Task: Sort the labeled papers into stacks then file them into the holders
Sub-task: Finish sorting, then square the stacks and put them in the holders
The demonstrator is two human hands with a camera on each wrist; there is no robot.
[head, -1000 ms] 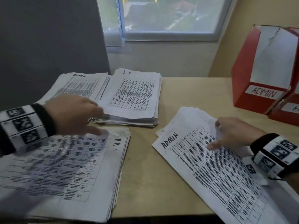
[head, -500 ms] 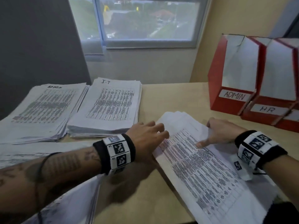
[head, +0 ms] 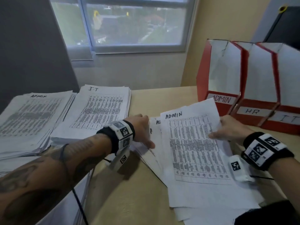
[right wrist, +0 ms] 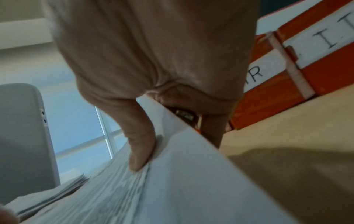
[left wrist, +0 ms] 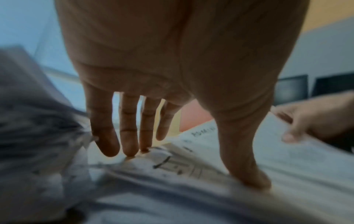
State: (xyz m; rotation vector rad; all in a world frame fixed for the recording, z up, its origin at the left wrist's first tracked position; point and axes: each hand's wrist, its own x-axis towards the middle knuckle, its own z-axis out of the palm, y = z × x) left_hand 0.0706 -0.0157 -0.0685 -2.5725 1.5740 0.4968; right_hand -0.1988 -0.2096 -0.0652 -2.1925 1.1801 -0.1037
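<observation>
A loose pile of printed sheets [head: 203,200] lies in front of me, right of centre. Its top sheet, labeled ADMIN [head: 194,151], is raised at its right edge. My right hand [head: 227,129] pinches that edge, thumb [right wrist: 139,151] on top and fingers underneath. My left hand [head: 142,127] rests on the pile's left edge with straight fingers [left wrist: 128,136] and thumb pressing the paper. Sorted stacks lie to the left: ADMIN [head: 32,117] and I.T [head: 97,109]. Red holders labeled ADMIN [head: 222,99], HR [head: 253,111] and IT [head: 287,118] stand at the right.
A third stack [head: 68,208] lies at the near left, mostly hidden under my left forearm. The tan desk [head: 129,192] shows between the stacks and the pile. A window [head: 133,25] and a wall are behind the desk.
My left hand has crossed from the near-left stack to the left edge of the loose pile. My right hand has lifted the top ADMIN sheet's right edge. The view has swung right.
</observation>
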